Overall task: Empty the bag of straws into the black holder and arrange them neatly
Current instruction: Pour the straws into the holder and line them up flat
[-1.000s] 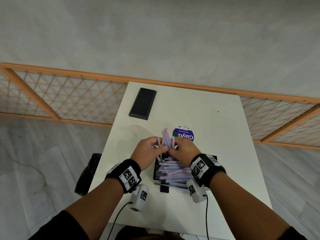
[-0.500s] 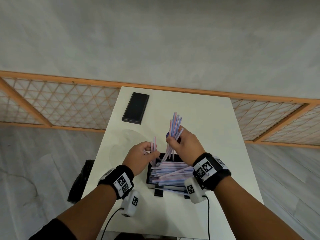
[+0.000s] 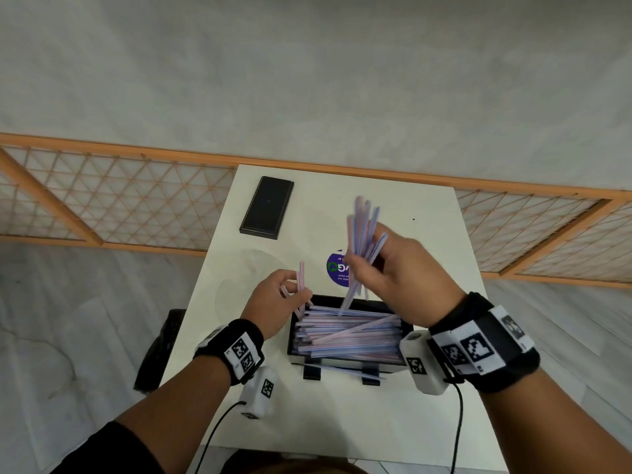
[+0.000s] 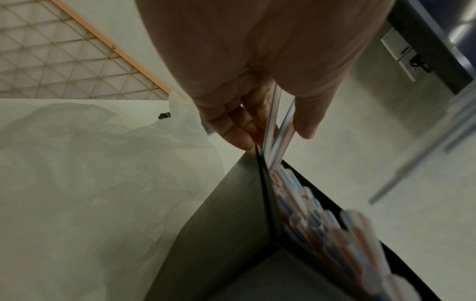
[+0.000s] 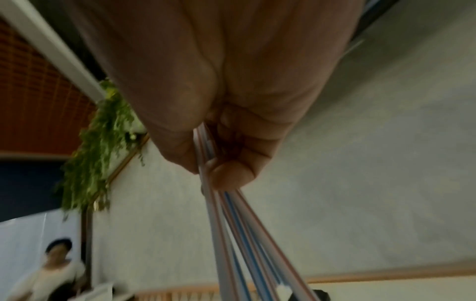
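Right hand (image 3: 407, 268) pinched a fanned bunch of thin striped pink-and-blue plastic straws (image 3: 364, 234), thumb against curled fingers, grip closed tight on them. Bunch was raised above the far edge of the black rectangular plastic holder (image 3: 403, 328), upper ends pointing up and away, one or two lower ends still dipping toward the pile; likely lifted clear so they could be turned and laid parallel with the rest. Blurred, so count could not be told.

Left hand (image 3: 277, 302) was at the holder's far-left corner, fingers curled, pinching a couple of striped straws (image 4: 276, 130) standing nearly upright against the inner wall; probably strays being pulled up to re-lay.

Main pile of straws (image 3: 345, 333) lay lengthwise left to right inside the holder, mostly aligned, a few crossing diagonally on top. One straw (image 3: 355, 371) appeared to lie by the holder's near feet, outside or under it, hard to tell which. Judged: emptying done, tidying under way.

Crumpled clear plastic bag (image 4: 85, 163) lay on the worktop left of the holder, looked empty.

White rectangular worktop (image 3: 359, 422). Black flat phone-like slab (image 3: 267, 208) far left, well apart from the holder. Round purple sticker (image 3: 338, 270) just beyond the holder. Orange-framed lattice panels (image 3: 113, 200) behind and either side, grey plastered wall (image 3: 307, 80), pale marbled floor. Dark object on floor at near left, unidentified. A blurred person and hanging green foliage showed in the right wrist view.
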Available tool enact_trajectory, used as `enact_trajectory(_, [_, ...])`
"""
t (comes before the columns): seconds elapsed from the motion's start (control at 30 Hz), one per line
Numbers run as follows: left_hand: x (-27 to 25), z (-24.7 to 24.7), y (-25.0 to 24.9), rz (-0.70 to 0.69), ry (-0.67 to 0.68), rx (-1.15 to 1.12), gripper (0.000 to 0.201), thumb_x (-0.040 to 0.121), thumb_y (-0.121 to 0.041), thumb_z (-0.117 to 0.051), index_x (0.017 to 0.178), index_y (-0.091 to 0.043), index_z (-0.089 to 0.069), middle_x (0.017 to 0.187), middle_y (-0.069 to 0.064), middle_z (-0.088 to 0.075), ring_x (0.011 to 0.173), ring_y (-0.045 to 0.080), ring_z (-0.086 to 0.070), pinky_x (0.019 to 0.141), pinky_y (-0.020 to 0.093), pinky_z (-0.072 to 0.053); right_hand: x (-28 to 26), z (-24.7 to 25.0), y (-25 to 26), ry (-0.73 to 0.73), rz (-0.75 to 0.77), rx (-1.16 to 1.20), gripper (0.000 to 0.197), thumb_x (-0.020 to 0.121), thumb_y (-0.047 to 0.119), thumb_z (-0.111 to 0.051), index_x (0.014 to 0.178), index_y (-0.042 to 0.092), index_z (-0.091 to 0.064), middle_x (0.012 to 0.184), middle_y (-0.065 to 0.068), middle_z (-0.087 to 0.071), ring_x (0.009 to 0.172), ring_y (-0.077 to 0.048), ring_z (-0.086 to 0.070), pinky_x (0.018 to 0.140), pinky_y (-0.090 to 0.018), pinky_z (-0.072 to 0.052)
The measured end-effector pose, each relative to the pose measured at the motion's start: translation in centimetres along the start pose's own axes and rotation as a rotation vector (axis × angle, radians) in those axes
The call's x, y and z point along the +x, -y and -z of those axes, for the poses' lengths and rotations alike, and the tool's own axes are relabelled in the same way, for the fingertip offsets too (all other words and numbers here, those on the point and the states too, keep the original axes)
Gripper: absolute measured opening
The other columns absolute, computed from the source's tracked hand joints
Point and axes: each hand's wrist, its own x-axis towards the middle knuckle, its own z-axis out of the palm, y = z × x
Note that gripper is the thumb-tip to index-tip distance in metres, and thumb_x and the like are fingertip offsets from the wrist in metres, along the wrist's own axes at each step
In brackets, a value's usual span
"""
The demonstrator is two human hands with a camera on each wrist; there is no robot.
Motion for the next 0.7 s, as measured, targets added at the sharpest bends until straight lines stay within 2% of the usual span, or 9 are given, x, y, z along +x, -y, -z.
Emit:
enact_trajectory(0.13, [0.0, -0.1, -0.1, -0.005, -0.005, 0.010, 0.023, 0.089, -0.028, -0.079, 0.106, -0.030, -0.063, 0.090, -0.011, -0.078, 0.085, 0.008, -0.072, 0.084, 0.027, -0.053, -0.3, -2.7, -1.3, 0.240, -0.020, -0.239, 0.015, 0.099, 0.023, -0.054, 0.091, 0.020, -0.043, 0.075, 0.004, -0.053, 0.065, -0.021, -0.051, 0.062, -0.038, -0.039])
enact_trajectory(0.23, [-0.1, 0.0, -0.3, -0.023, -0.006, 0.026, 0.019, 0.090, -0.019, -0.077, 0.106, -0.024, -0.066, 0.087, -0.014, -0.073, 0.073, -0.007, -0.065, 0.068, 0.012, -0.046, -0.2, -5.8, -2.6, 0.411, -0.090, -0.354, 0.006, 0.098, 0.019, -0.051, 0.101, 0.016, -0.047, 0.092, -0.006, -0.060, 0.079, -0.030, -0.054, 0.066, -0.034, -0.035])
enact_trajectory(0.3, [0.0, 0.0, -0.1, -0.024, 0.011, 0.030, 0.023, 0.089, -0.010, -0.075, 0.110, -0.018, -0.067, 0.090, -0.008, -0.074, 0.076, -0.004, -0.067, 0.072, 0.018, -0.049, -0.2, -7.8, -3.6, 0.485, -0.134, -0.442, 0.014, 0.097, 0.016, -0.050, 0.110, 0.014, -0.048, 0.102, -0.012, -0.063, 0.088, -0.034, -0.062, 0.066, -0.034, -0.037])
enact_trajectory(0.37, [0.0, 0.0, 0.1, 0.001, 0.034, -0.006, 0.027, 0.088, -0.007, -0.076, 0.112, -0.017, -0.068, 0.097, 0.000, -0.077, 0.089, 0.008, -0.072, 0.083, 0.029, -0.056, -0.4, -9.4, -4.6, 0.527, -0.152, -0.535, 0.021, 0.096, 0.012, -0.048, 0.117, 0.013, -0.048, 0.109, -0.014, -0.062, 0.093, -0.035, -0.064, 0.068, -0.036, -0.039])
enact_trajectory(0.43, [-0.1, -0.2, 0.1, 0.019, 0.031, -0.038, 0.026, 0.088, -0.013, -0.078, 0.111, -0.021, -0.068, 0.100, 0.001, -0.077, 0.094, 0.012, -0.073, 0.088, 0.028, -0.056, -0.9, -10.5, -5.3, 0.544, -0.156, -0.598, 0.027, 0.096, 0.010, -0.045, 0.124, 0.011, -0.047, 0.115, -0.014, -0.058, 0.100, -0.035, -0.063, 0.071, -0.038, -0.041])
enact_trajectory(0.6, [-0.1, -0.1, 0.0, 0.008, -0.012, -0.014, 0.029, 0.088, -0.018, -0.079, 0.113, -0.023, -0.066, 0.100, -0.004, -0.073, 0.088, 0.007, -0.070, 0.078, 0.013, -0.049, -2.0, -11.7, -6.4, 0.548, -0.206, -0.661, 0.036, 0.098, 0.012, -0.045, 0.134, 0.011, -0.042, 0.126, -0.013, -0.054, 0.109, -0.034, -0.061, 0.075, -0.039, -0.042])
enact_trajectory(0.7, [0.1, 0.1, 0.1, 0.014, -0.031, 0.014, 0.029, 0.088, -0.022, -0.080, 0.114, -0.023, -0.068, 0.100, -0.005, -0.073, 0.089, 0.008, -0.069, 0.077, 0.014, -0.049, -2.3, -11.7, -6.6, 0.537, -0.215, -0.673, 0.035, 0.098, 0.013, -0.043, 0.134, 0.012, -0.042, 0.125, -0.012, -0.056, 0.109, -0.034, -0.061, 0.075, -0.038, -0.042])
